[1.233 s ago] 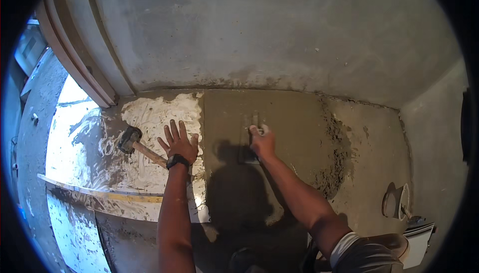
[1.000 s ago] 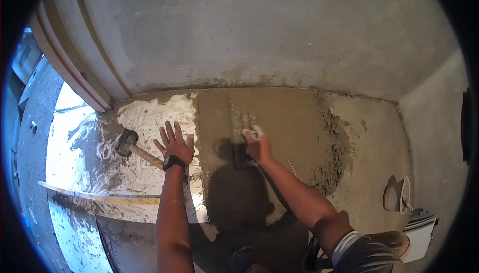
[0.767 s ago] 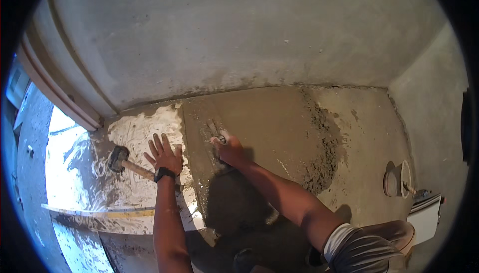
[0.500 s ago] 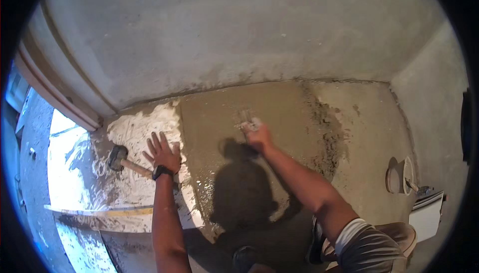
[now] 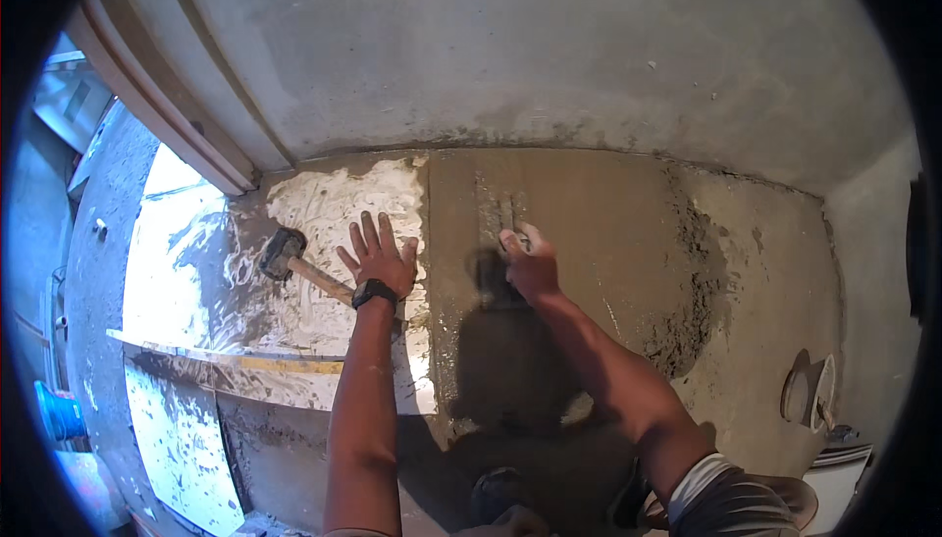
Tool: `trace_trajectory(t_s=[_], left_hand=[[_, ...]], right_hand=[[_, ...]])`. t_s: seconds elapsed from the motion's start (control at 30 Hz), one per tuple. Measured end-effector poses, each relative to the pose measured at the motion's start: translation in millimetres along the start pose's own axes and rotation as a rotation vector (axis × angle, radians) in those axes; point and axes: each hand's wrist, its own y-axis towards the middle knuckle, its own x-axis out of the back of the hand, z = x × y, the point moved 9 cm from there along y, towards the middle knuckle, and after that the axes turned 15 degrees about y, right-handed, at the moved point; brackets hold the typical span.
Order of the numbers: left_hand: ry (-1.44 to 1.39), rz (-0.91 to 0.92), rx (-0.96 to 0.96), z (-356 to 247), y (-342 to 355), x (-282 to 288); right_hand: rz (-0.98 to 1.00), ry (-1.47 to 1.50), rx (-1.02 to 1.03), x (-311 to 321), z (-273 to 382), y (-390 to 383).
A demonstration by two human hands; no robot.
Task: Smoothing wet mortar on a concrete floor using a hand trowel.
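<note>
My left hand [image 5: 381, 259] lies flat with fingers spread on a mud-smeared white tile [image 5: 324, 205], near its right edge. A dark watch is on that wrist. In my right hand [image 5: 533, 264] is the handle of a trowel [image 5: 507, 213], closed in my fingers. The trowel, coated in mortar, rests on the wet mortar bed [image 5: 599, 233] just right of the tile; most of its blade is hidden or blends into the mortar. A mallet [image 5: 285, 255] with a black head and wooden handle lies on the tile, left of my left hand.
A straight yellow-and-white bar [image 5: 235, 360] lies across the tiles at lower left. Crumbly mortar [image 5: 695, 292] edges the bed at right. Beyond it stands a white bucket [image 5: 822, 392]. A grey wall [image 5: 549, 47] runs along the far side, with a door frame [image 5: 186, 115] at left.
The view has shifted, so the scene sits further right. My right hand has drawn the trowel closer to the tile's edge. The left hand stays flat on the tile.
</note>
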Motion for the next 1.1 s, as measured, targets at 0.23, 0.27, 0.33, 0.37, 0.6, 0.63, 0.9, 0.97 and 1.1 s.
trace_trajectory(t_s=[0.23, 0.27, 0.33, 0.37, 0.6, 0.63, 0.9, 0.97, 1.1], left_hand=[[0.001, -0.03, -0.017, -7.0, -1.4, 5.8], [-0.007, 0.001, -0.012, -7.9, -2.1, 5.8], [-0.02, 0.023, -0.01, -9.9, -1.6, 6.2], [-0.018, 0.021, -0.016, -10.5, -0.9, 6.0], [-0.013, 0.013, -0.001, -16.7, 1.5, 11.8], [-0.006, 0.02, 0.009, -12.5, 1.9, 7.5], [0.035, -0.008, -0.012, 3.6, 2.0, -1.5], [0.048, -0.009, -0.014, -6.9, 3.7, 3.8], [0.054, 0.016, 0.005, 2.2, 2.1, -3.6]], right_hand=[[-0.036, -0.079, 0.082, -50.7, -34.2, 22.5], [-0.042, -0.03, 0.077, -55.3, -36.5, 23.1], [-0.053, 0.022, 0.073, -62.3, -35.7, 24.1], [-0.061, -0.065, 0.098, -64.9, -30.3, 24.5], [-0.115, -0.246, 0.25, -75.2, -9.6, 29.0], [-0.133, -0.251, 0.249, -68.9, -14.6, 28.8], [-0.085, -0.272, 0.018, 27.0, -17.6, 40.6], [-0.14, -0.298, 0.161, 77.9, -14.6, 53.4], [-0.07, -0.183, 0.278, 131.3, 6.6, 56.5]])
